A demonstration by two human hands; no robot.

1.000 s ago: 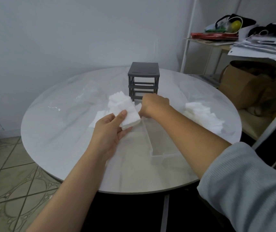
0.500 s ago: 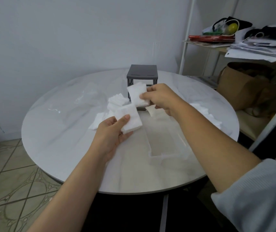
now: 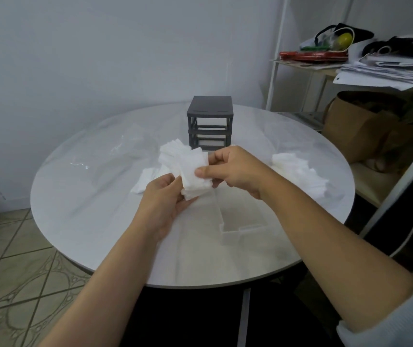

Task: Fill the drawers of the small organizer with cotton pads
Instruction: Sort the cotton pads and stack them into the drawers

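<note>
Head: two hands [image 3: 161,204] [image 3: 238,171] grip one pad stack [image 3: 191,164].

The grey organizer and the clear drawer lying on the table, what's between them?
In the head view, the left hand and right hand hold a stack of cotton pads over that stretch of table.

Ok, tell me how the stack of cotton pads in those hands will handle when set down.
Probably soft and floppy: the stack of cotton pads shows uneven, offset edges between the left hand and right hand. Likely very light, since finger pinches carry it. It may fan apart once released; the pads look loose, unbound.
</note>
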